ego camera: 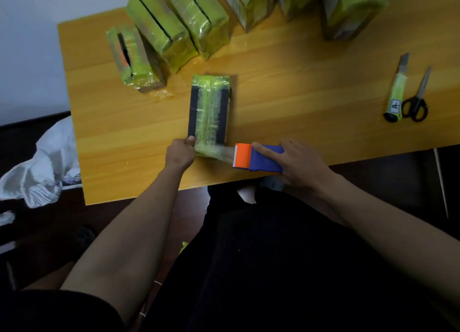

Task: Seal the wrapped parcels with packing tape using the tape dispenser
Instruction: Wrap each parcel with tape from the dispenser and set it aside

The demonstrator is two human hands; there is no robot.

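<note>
On the bench point(286, 87) our parcel point(209, 112) lies near the front edge; our left hand point(181, 152) pinches its near left corner. Our right hand point(296, 164), its grip wrapped round the tape dispenser point(257, 157), holds it just beside the parcel's near end, tape point(227, 153) stretched between them

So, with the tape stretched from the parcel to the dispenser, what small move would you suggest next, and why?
Probably tilt the tape dispenser so its toothed edge cuts the tape: the strip already reaches the near end of the parcel, the left hand steadies that end, and the right hand grips the dispenser.
</note>
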